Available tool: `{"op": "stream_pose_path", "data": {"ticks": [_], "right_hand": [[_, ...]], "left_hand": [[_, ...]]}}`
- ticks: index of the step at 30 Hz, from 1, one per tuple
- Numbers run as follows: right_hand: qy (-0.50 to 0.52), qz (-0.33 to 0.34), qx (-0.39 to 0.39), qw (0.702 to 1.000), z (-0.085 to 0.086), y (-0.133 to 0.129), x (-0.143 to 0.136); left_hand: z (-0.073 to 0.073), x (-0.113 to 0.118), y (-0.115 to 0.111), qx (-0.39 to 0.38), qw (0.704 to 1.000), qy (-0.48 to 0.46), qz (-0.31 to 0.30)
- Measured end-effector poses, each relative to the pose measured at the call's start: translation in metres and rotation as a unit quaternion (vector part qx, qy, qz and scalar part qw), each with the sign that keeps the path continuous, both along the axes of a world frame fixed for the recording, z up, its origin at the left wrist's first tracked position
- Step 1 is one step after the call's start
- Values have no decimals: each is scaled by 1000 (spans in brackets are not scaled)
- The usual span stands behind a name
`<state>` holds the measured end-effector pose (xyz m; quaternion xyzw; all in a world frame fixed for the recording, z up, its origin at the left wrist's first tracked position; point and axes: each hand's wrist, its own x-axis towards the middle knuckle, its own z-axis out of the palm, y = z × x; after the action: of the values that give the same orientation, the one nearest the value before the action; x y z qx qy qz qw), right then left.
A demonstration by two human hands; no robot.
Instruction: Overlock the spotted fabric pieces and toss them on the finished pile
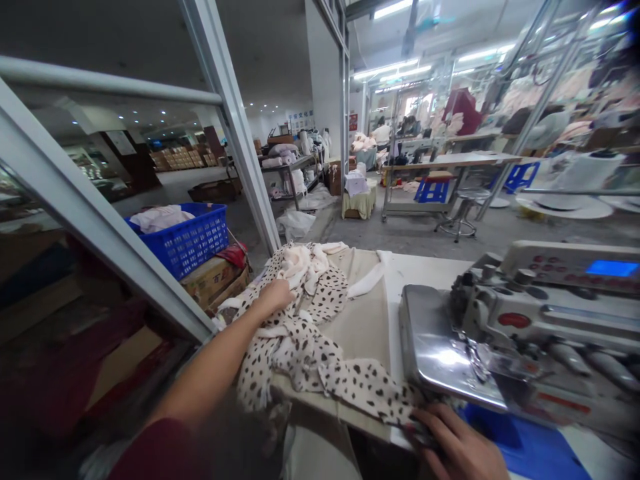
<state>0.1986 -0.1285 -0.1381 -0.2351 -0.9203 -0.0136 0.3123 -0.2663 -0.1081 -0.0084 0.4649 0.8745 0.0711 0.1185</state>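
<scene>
Spotted fabric (350, 383) lies bunched over the left end of the table (425, 268), with part hanging past the near edge. Its extended section has a long axis running along that near edge, from the pile toward the sewing machine (560, 320). The right hand (463, 443) is nearer to this section: its fingertips meet the machine-side end, so the section extends leftward and slightly away from them. These fingers are bent and set close together; whether they pinch the fabric cannot be determined. The left hand (277, 297) rests on the pile beside the white cloth (295, 263), fingers curled, fingertips hidden, grip indeterminable.
</scene>
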Motion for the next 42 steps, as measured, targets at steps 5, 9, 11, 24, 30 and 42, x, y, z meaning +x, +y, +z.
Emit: {"op": "stream_pose_path", "data": {"ticks": [5,9,11,24,30,42], "right_hand": [[18,3,-2,1000,4,0,-2],[27,-1,-8,1000,8,-1,-4],[34,0,-13,999,8,-1,-5],[336,-41,-268,902,115,-26,-41],[281,-56,-321,903,148,-7,-26],[72,-195,-44,977,136,33,147]], "left_hand": [[47,-15,26,228,946,-214,84],[94,-14,55,387,834,-382,97],[117,-6,64,441,772,-451,80],[98,198,-25,412,581,-658,-245],[48,259,-51,419,578,-640,-284],[11,255,-42,462,552,-687,-98]]}}
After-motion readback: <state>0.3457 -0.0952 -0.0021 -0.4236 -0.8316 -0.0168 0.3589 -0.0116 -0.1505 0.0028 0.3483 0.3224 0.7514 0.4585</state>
